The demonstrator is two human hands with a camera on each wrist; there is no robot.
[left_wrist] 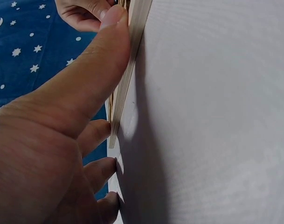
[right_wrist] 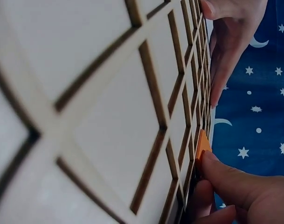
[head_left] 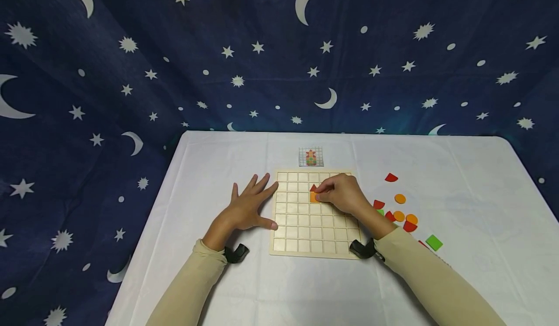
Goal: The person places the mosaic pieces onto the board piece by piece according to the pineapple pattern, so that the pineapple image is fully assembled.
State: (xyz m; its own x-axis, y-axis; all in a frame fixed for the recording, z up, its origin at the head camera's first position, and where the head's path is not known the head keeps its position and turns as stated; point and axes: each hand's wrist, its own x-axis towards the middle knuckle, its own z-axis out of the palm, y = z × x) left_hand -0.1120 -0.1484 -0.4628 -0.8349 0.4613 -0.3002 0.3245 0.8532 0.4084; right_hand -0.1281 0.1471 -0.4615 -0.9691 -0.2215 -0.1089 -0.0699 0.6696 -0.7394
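Observation:
A wooden board (head_left: pixel 291 244) with a raised grid lies on the white table. My right hand (head_left: pixel 342 192) is over its upper part, with thumb and fingers pinching an orange square tile (head_left: pixel 313 198). In the right wrist view the orange tile (right_wrist: pixel 203 145) is tilted against the grid at the fingertips. Just above it on the board is a small red triangular piece (head_left: pixel 313 188), partly hidden by the hand. My left hand (head_left: pixel 246 207) has its fingers spread, with thumb and index finger touching the board's left edge; the left wrist view shows the thumb (left_wrist: pixel 104 56) on that edge.
Behind the board lies a small card (head_left: pixel 311 156) with a gridded picture of coloured shapes. To the right are scattered red quarter-circles (head_left: pixel 391 177), orange discs (head_left: pixel 399 199) and a green square (head_left: pixel 434 242); my right forearm hides some pieces. A starry blue cloth (head_left: pixel 279 93) hangs behind the table.

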